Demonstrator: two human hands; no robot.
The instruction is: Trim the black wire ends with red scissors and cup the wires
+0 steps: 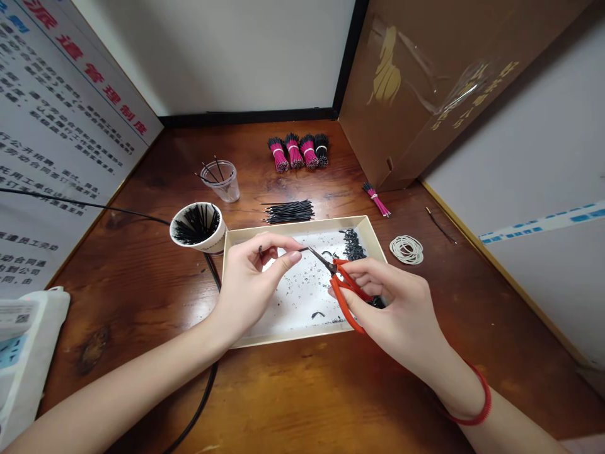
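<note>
Red thread bracelet [472, 403], on the right wrist, below and right of the shallow cardboard tray [302, 338]. Black cable [207, 378], lying across the wooden table [118, 328], left of the tray and running behind its near-left corner.

Right hand [397, 309], over the tray's right half: grip clenched on red-handled scissors [343, 296], blades nearly closed, tips just beside the left thumb. Left hand [250, 284], over the tray's left half: grip pinched on a short dark wire [259, 251], too small for further detail.

Inside the tray: white paper lining [302, 309], scattered with tiny clippings; heap of black wire offcuts [353, 244] at the far-right corner.

Just left of the tray: white paper cup [210, 243], tilted, packed with black wire ends. White coil of elastic bands [406, 250], right of the tray. Loose bundle of black wires [288, 212], just beyond the far rim. Clear plastic cup [223, 183] with a few black wires, farther left. Pink-and-black wire bundle [377, 199], lying beyond the right corner. Four upright bundles of pink and black wires [297, 151], farthest back, in a row beyond the tray.
</note>
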